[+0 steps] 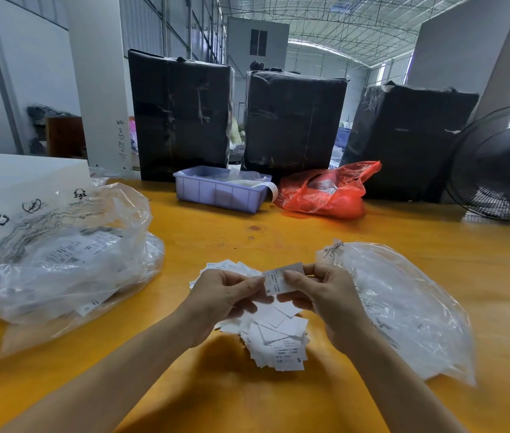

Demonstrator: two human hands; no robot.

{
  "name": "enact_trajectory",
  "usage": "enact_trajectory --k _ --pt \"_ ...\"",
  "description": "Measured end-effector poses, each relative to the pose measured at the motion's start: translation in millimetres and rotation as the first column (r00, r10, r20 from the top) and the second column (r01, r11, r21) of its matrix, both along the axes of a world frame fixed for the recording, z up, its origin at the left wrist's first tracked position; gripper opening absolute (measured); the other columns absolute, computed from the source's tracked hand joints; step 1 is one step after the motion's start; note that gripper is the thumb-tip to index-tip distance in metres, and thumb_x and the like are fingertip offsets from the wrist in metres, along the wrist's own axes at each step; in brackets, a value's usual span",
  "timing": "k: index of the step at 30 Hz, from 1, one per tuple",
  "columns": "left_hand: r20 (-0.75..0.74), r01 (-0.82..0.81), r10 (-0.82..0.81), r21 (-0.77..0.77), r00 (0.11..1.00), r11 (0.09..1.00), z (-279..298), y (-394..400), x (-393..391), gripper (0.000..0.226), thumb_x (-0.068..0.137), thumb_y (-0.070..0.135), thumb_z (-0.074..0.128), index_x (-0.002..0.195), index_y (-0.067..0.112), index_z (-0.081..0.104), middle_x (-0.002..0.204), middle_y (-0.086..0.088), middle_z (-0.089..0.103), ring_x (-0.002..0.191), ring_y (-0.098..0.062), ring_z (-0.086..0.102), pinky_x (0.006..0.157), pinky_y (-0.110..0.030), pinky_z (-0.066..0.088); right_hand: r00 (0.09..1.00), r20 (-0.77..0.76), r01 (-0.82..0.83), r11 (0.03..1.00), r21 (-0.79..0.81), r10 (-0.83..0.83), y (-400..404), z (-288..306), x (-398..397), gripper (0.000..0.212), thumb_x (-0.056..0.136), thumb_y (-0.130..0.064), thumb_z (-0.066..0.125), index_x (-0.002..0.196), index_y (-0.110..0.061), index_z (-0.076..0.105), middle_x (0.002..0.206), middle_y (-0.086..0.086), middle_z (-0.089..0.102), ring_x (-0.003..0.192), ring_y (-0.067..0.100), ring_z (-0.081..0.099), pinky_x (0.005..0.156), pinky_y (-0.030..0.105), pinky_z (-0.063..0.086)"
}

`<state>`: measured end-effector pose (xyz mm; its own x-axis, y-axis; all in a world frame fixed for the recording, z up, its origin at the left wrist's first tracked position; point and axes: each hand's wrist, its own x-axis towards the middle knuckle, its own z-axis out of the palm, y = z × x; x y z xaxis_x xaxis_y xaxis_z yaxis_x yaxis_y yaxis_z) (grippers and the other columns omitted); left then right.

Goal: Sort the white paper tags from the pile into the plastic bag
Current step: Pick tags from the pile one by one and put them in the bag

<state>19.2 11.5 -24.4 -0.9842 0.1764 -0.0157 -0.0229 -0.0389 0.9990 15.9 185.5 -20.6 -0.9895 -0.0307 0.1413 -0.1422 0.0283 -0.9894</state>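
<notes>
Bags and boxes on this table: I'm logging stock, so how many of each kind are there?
Clear plastic bags: 2
Red plastic bag: 1
Black wrapped bales: 3
Purple bin: 1
White box: 1
Total: 8

Fan (506, 170) cut by right edge; tag (278, 281) print unreadable

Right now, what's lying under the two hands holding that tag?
Under the left hand and right hand, which pinch one tag, lies the pile of white tags on the yellow table. The hands cover the pile's middle, so its contents there cannot be seen.
</notes>
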Motion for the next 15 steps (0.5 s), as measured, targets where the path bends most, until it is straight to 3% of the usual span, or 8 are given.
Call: enact_trajectory --k 3,10,15 --pt "-0.003 -0.023 0.023 0.003 1.000 1.000 -0.6 3.6 1.0 0.030 0.074 0.032 0.066 0.084 0.005 0.074 0.078 -0.011 0.074 0.052 -0.008 0.058 0.047 -0.016 0.042 1.000 0.028 0.006 1.000 0.013 -0.006 0.1 0.7 -0.1 0.011 0.083 -0.013 0.069 0.087 -0.003 0.067 0.073 0.008 0.072 0.063 0.016 0.070 0.053 0.019 0.049" --pt "0.023 -0.143 0.142 0.034 0.990 0.989 -0.8 3.1 -1.6 0.025 0.084 0.024 0.066 0.083 0.001 0.073 0.064 -0.005 0.070 0.047 -0.008 0.058 0.047 -0.016 0.046 0.997 0.067 -0.048 0.994 0.093 0.042 -1.5 -0.1 1.1 0.015 0.082 -0.014 0.071 0.080 -0.002 0.062 0.065 0.001 0.071 0.058 0.011 0.067 0.050 0.016 0.047" --pt "0.038 -0.156 0.155 0.040 0.987 0.987 -1.3 4.0 -1.2 0.025 0.082 0.023 0.067 0.082 -0.002 0.073 0.062 -0.007 0.068 0.048 -0.010 0.058 0.046 -0.016 0.046 0.995 0.058 -0.081 0.992 0.101 0.075 -1.6 -1.4 0.9 0.014 0.081 -0.014 0.072 0.076 -0.005 0.062 0.069 0.006 0.070 0.056 0.010 0.062 0.053 0.020 0.047"
